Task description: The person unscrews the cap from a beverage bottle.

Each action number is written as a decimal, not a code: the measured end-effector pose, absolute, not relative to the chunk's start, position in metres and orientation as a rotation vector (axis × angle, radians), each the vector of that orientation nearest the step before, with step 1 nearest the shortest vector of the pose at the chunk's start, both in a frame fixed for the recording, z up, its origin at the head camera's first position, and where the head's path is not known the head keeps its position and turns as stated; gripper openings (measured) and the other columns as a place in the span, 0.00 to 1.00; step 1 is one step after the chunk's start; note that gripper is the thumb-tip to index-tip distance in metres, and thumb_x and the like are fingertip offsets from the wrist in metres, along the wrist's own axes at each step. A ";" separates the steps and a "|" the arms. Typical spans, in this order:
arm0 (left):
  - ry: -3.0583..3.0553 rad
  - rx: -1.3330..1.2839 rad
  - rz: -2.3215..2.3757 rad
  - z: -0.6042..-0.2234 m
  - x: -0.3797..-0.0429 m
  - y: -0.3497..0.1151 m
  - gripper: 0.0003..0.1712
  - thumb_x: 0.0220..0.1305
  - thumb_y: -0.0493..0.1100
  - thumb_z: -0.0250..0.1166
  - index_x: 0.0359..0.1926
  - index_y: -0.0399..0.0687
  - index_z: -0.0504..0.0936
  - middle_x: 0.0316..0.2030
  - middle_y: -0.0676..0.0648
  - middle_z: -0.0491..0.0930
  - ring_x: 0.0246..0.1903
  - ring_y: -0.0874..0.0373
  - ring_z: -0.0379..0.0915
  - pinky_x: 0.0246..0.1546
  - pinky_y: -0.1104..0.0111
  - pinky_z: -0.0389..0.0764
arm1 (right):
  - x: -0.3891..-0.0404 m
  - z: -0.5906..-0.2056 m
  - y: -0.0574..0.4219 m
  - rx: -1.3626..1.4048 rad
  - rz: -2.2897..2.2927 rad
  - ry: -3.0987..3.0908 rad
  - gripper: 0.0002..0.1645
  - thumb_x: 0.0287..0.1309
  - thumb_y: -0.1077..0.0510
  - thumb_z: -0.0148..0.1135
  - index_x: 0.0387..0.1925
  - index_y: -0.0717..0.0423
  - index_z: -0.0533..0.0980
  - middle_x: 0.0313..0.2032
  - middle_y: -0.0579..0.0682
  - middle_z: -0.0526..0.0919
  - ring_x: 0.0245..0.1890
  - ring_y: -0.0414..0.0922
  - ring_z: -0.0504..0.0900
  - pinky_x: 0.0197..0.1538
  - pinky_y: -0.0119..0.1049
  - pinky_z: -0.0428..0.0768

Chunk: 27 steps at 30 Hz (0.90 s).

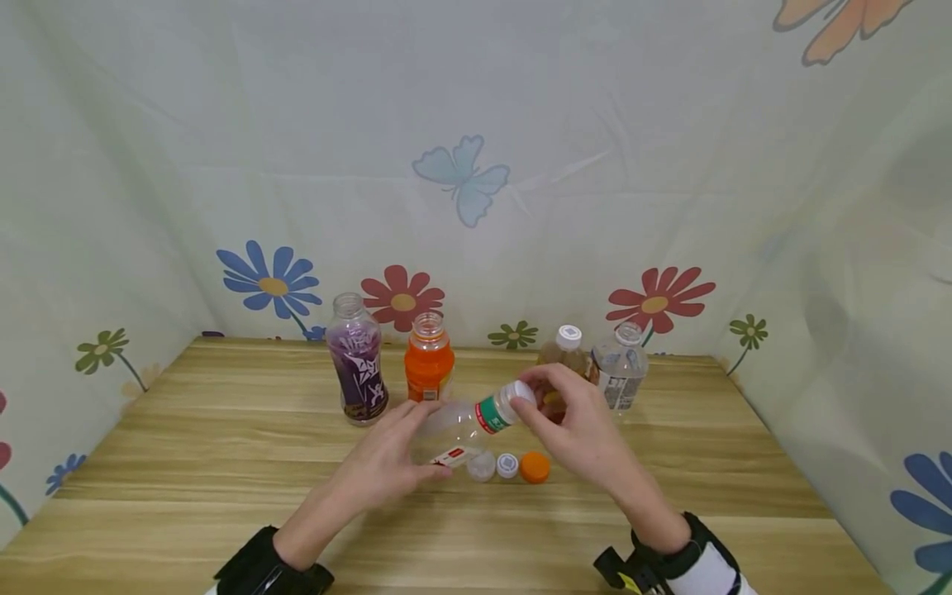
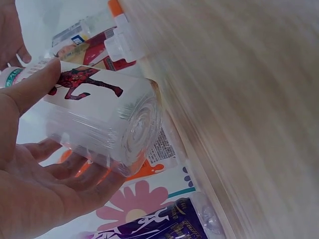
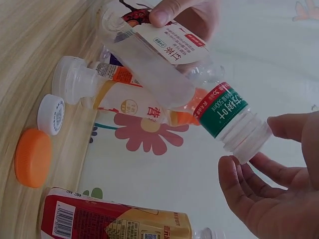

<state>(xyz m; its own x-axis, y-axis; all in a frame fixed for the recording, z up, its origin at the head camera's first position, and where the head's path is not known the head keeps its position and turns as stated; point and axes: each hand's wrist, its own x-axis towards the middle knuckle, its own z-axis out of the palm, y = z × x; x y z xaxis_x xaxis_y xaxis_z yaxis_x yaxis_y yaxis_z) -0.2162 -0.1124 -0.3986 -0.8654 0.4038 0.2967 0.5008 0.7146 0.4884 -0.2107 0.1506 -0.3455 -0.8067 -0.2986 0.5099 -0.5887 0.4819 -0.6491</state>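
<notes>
A clear plastic bottle (image 1: 449, 426) with a green and red neck band is tilted above the table, its neck toward the right. My left hand (image 1: 390, 454) grips its body, thumb on one side and fingers round the other, as the left wrist view shows on the bottle (image 2: 104, 112). At the neck, my right hand (image 1: 576, 421) pinches the white cap (image 3: 246, 137) between thumb and fingers. Below the bottle lie a translucent cap (image 1: 481, 466), a small white cap (image 1: 507, 465) and an orange cap (image 1: 535, 468) in a row.
Uncapped purple (image 1: 359, 364) and orange (image 1: 429, 364) bottles stand behind my left hand. Behind my right hand are an amber bottle with a white cap (image 1: 568, 336), partly hidden, and a clear labelled bottle (image 1: 621, 364). A flowered cloth (image 1: 461, 248) hangs behind the wooden table (image 1: 186, 463).
</notes>
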 end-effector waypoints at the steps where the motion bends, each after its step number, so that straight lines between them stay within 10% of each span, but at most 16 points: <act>1: -2.748 -0.732 -0.858 -0.399 -0.216 -0.113 0.45 0.45 0.51 0.81 0.64 0.45 0.72 0.54 0.49 0.74 0.53 0.52 0.71 0.55 0.58 0.70 | -0.211 -0.345 0.151 0.757 1.245 -2.408 0.16 0.62 0.57 0.68 0.50 0.56 0.77 0.39 0.41 0.77 0.31 0.43 0.76 0.33 0.32 0.80; 14: -2.773 -0.734 -0.843 -0.398 -0.217 -0.112 0.46 0.47 0.53 0.80 0.65 0.45 0.71 0.56 0.50 0.73 0.55 0.53 0.71 0.56 0.59 0.70 | -0.209 -0.343 0.153 0.834 1.295 -2.406 0.21 0.60 0.64 0.67 0.54 0.52 0.76 0.46 0.42 0.78 0.33 0.43 0.79 0.36 0.33 0.80; 27: -2.791 -0.707 -0.874 -0.396 -0.217 -0.113 0.46 0.47 0.54 0.80 0.65 0.46 0.71 0.55 0.50 0.74 0.54 0.54 0.71 0.55 0.59 0.71 | -0.210 -0.344 0.153 0.633 1.298 -2.446 0.20 0.65 0.49 0.64 0.53 0.54 0.74 0.39 0.46 0.77 0.30 0.44 0.79 0.32 0.32 0.80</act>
<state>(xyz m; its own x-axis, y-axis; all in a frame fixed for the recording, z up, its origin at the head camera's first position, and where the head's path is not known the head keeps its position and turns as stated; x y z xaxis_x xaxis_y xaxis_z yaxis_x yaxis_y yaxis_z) -0.2166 -0.1125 -0.3960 -0.8813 0.3955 0.2585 0.4723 0.7223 0.5052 -0.2102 0.1530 -0.3439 -0.8580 -0.2399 0.4542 -0.5106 0.4948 -0.7032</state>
